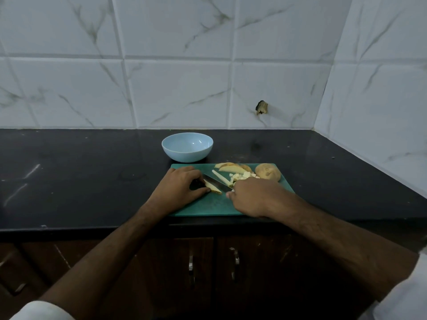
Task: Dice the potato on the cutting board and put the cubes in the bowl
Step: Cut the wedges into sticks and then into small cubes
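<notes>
Head view: both hands down on the green cutting board (208,207), which lies on a black counter (80,181). Left hand (179,188) has fingers curled, pinching a potato wedge (212,187) at its fingertips, wedge flat on the board; something dark sits under the fingers beside the wedge, can't tell what it is. Right hand (251,198) is knuckles-up with fingers curled under; looks like it grips the knife (217,180) but the handle is hidden by the hand, so the grip itself isn't visible. Blade runs from the right hand's fingers diagonally toward the left hand, tip just beside the left fingertips and just behind the wedge. Beyond the right hand's knuckles: a pile of potato cubes (240,176) and a long potato stick (221,177) touching the blade area. Further past that, a few potato slices (231,167) near the board's far edge, and an uncut potato piece (268,172) skin-up at the far right corner. Pale blue bowl (187,147) stands off the board, beyond the left hand, on the counter; no cubes seen inside. White sleeves at both forearms.
</notes>
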Tool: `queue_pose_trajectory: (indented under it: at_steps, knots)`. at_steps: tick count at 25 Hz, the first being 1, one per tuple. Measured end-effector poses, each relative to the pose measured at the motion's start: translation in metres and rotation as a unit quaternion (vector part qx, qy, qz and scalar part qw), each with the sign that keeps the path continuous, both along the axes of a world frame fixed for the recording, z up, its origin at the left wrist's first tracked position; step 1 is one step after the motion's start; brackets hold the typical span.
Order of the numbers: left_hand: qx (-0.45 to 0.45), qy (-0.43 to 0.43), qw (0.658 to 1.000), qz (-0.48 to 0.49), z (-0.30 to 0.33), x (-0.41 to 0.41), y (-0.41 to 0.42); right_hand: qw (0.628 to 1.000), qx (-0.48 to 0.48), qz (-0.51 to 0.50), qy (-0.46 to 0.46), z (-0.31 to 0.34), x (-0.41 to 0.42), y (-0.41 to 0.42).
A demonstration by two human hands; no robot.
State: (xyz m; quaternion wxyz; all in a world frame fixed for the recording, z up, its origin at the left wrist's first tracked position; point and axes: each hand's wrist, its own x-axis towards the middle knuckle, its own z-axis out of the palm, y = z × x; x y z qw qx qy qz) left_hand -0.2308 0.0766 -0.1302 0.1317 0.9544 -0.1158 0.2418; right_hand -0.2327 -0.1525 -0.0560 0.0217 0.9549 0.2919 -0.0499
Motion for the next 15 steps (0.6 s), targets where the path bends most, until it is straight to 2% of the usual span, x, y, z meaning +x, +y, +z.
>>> queue_pose_trajectory:
  at_steps: [8, 15]
  knots:
    - [0.001, -0.002, 1.0, 0.002, -0.001, 0.001, 0.0, 0.998, -0.036, 0.02, -0.046, -0.003, -0.005, 0.01]
    - [0.019, -0.003, 1.0, 0.02, 0.0, -0.001, -0.003, 1.0, 0.014, 0.022, -0.01, -0.016, -0.011, 0.003]
